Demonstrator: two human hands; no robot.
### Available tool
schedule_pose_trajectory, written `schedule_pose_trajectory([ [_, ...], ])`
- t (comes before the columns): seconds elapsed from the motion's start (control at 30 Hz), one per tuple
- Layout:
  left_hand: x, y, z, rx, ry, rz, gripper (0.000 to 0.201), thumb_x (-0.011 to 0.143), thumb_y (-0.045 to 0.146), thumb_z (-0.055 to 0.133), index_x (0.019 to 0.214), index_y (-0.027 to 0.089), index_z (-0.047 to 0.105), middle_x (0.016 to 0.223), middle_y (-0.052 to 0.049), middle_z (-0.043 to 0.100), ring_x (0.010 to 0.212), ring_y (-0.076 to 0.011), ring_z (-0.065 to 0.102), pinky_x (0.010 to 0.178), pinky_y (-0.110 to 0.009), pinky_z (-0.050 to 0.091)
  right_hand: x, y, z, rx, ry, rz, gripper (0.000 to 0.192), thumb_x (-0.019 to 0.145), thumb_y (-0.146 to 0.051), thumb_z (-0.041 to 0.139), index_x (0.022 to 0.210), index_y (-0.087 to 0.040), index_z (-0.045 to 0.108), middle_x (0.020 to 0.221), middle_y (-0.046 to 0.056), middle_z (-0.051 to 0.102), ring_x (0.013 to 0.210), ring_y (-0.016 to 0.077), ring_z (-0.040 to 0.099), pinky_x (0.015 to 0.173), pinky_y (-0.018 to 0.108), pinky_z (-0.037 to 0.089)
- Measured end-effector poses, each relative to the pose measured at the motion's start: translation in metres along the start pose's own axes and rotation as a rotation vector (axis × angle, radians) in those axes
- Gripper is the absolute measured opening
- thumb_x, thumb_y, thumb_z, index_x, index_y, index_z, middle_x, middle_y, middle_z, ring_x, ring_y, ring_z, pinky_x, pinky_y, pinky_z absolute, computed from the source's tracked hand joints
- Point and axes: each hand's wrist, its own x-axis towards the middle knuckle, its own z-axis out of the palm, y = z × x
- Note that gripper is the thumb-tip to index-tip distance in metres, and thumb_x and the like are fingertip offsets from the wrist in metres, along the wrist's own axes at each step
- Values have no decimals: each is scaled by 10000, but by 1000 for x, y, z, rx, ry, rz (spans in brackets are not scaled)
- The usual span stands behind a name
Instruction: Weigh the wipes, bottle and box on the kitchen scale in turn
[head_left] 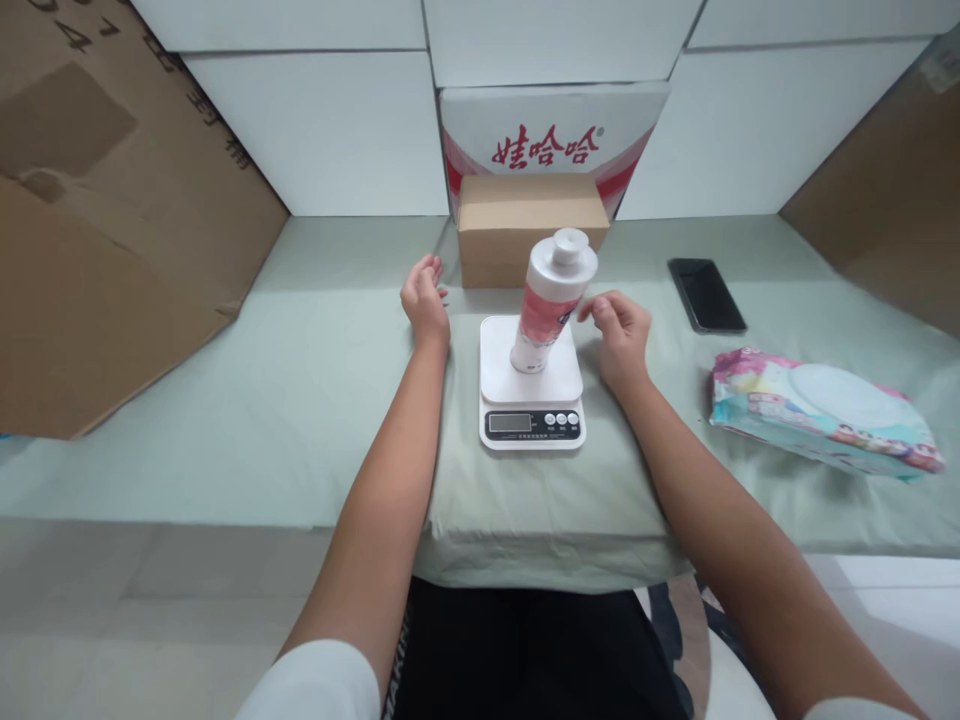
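A white kitchen scale (495,385) lies on the green cloth in front of me, its small display dark. A white bottle with a pink label and white cap (550,310) stands on the scale's platform, looking slightly tilted in this view. To the left of the scale, my left hand (426,300) rests apart from the bottle, its fingers loosely bent and holding nothing. On the other side, my right hand (622,338) is close beside the bottle, fingers loosely curled towards it. Nothing shows in its grasp, and a small gap appears between fingertips and bottle.
Behind the bottle sits a brown cardboard box (487,245), with a white-and-red printed carton (555,110) behind it. A black phone (706,296) and a pack of wipes (821,415) lie at right. Large cardboard sheets (112,250) flank the cloth-covered table (330,400).
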Motion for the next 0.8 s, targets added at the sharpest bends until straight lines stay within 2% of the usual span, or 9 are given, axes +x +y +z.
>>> schedule_pose_trajectory([
  [0.1, -1, 0, 1, 4, -10, 3, 446, 973, 322, 475, 1326, 151, 687, 1427, -187, 728, 1407, -272, 660, 964, -314, 570, -3, -14, 5, 35, -229, -72, 605, 896, -802, 603, 932, -224, 775, 854, 42, 714, 824, 207, 615, 756, 357, 472],
  [0.2, -2, -1, 1, 2, -4, 4, 440, 969, 315, 477, 1315, 143, 688, 1413, -188, 734, 1392, -262, 671, 978, -314, 568, -9, -28, 12, 20, -436, -91, 650, 814, -798, 715, 1113, -222, 761, 970, 61, 747, 844, 211, 605, 726, 350, 455],
  [0.3, -3, -2, 1, 3, -14, 21, 436, 965, 330, 491, 1308, 150, 691, 1406, -190, 737, 1386, -270, 675, 974, -325, 572, -15, -35, 20, -7, -489, -55, 576, 827, -688, 784, 1161, -224, 715, 1015, 57, 753, 805, 186, 571, 710, 334, 443],
  [0.37, -3, -2, 0, 7, -17, 31, 440, 959, 356, 511, 1304, 155, 696, 1405, -197, 736, 1390, -289, 673, 966, -338, 576, -14, -30, 21, -9, -424, -54, 507, 827, -660, 798, 1073, -228, 699, 902, 23, 702, 748, 168, 526, 687, 325, 432],
  [0.43, -2, -2, -1, 10, -10, 31, 441, 952, 366, 517, 1295, 159, 702, 1404, -200, 735, 1389, -295, 674, 938, -334, 579, -6, -20, 15, -13, -266, -62, 473, 826, -656, 796, 997, -236, 661, 824, -5, 627, 707, 157, 493, 666, 319, 421],
  [0.57, -1, -3, 1, 12, 5, 13, 430, 935, 329, 492, 1275, 168, 701, 1387, -186, 750, 1350, -262, 701, 859, -292, 570, 19, 10, -20, -91, 171, -57, 429, 861, -600, 759, 1044, -249, 591, 913, 8, 627, 758, 170, 540, 716, 333, 473],
  [0.63, -1, -3, 2, 12, 7, 10, 425, 928, 320, 490, 1266, 169, 701, 1378, -179, 757, 1338, -248, 708, 833, -277, 562, 30, 25, -41, -176, 328, -30, 402, 857, -544, 763, 1066, -256, 576, 969, 18, 643, 804, 176, 560, 790, 355, 512],
  [0.7, -1, -2, 3, 14, 11, 12, 425, 924, 321, 493, 1261, 165, 701, 1374, -180, 759, 1334, -246, 710, 817, -272, 556, 36, 40, -58, -234, 418, 10, 379, 851, -491, 761, 1081, -261, 568, 1019, 26, 660, 866, 182, 596, 892, 386, 537],
  [0.8, -1, -1, 3, 14, 14, 7, 434, 922, 317, 486, 1265, 157, 698, 1381, -186, 754, 1331, -243, 711, 805, -269, 552, 38, 57, -69, -258, 474, 67, 384, 838, -440, 736, 1125, -258, 558, 1072, 36, 688, 979, 202, 661, 1006, 432, 542],
])
